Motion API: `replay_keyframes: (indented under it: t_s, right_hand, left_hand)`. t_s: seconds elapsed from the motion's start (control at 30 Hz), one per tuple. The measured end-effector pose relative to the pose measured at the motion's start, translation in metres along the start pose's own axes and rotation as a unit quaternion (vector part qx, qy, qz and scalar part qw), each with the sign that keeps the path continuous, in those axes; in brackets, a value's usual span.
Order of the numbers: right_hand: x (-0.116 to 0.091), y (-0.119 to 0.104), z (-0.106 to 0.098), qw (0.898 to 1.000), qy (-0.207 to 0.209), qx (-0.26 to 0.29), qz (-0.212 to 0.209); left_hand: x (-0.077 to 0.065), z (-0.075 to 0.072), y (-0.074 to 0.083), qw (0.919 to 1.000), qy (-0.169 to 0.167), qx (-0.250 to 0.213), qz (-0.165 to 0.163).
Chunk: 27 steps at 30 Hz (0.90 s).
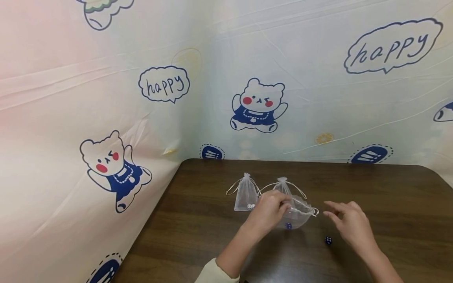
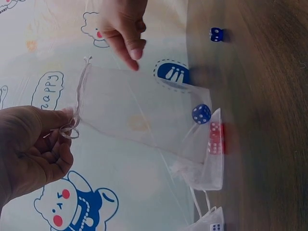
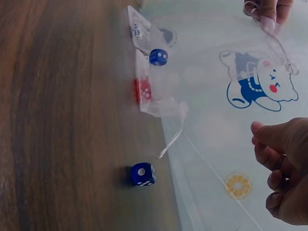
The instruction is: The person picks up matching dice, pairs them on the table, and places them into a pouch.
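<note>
My left hand (image 1: 267,208) pinches the drawstring edge of a sheer white organza bag (image 2: 134,101), holding it up by its top. One blue die (image 2: 201,114) lies at the bottom of that bag. To the right of the bag, my right hand (image 1: 352,222) is held in the air with loosely bent fingers and nothing between thumb and forefinger. Below it on the table sits another blue die (image 3: 143,174). Behind the held bag stands a second organza bag (image 2: 199,180) with red dice (image 2: 216,138) inside, partly covered in the head view.
A third organza bag (image 1: 246,192), gathered at its top, stands left of the others with white dice (image 1: 251,206) at its base. All rest on a dark wooden table (image 1: 198,220). A printed cloth (image 1: 212,98) hangs behind and along the left side.
</note>
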State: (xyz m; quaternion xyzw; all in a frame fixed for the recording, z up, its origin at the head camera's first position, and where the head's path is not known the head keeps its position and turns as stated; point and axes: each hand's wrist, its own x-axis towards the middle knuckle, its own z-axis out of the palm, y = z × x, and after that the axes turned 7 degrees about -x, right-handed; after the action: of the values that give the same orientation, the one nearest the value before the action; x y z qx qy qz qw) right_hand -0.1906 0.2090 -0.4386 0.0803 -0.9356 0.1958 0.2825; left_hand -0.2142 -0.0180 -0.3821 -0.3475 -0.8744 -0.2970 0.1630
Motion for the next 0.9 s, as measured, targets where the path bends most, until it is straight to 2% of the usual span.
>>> replay_keyframes:
  t_s: [0.23, 0.37, 0.6, 0.73, 0.9]
  right_hand:
    - [-0.001, 0.009, 0.004, 0.991, -0.127, -0.007, 0.033]
    - [-0.001, 0.013, 0.005, 0.985, -0.173, -0.016, 0.019]
    - [-0.002, 0.018, 0.008, 0.964, -0.262, -0.038, -0.015]
    - [-0.005, 0.018, 0.010, 0.957, -0.286, -0.048, -0.032]
    - [-0.009, 0.020, 0.014, 0.955, -0.291, -0.054, -0.038]
  left_hand:
    - [0.000, -0.001, 0.000, 1.0000, 0.003, 0.002, 0.000]
    - [0.000, -0.001, 0.000, 1.0000, 0.001, 0.000, -0.002]
    - [0.000, -0.001, 0.000, 1.0000, -0.003, 0.000, -0.007]
    - [0.000, 0.000, 0.000, 1.0000, -0.005, -0.002, -0.008]
    - [-0.001, 0.000, 0.000, 0.9999, -0.009, -0.002, -0.010]
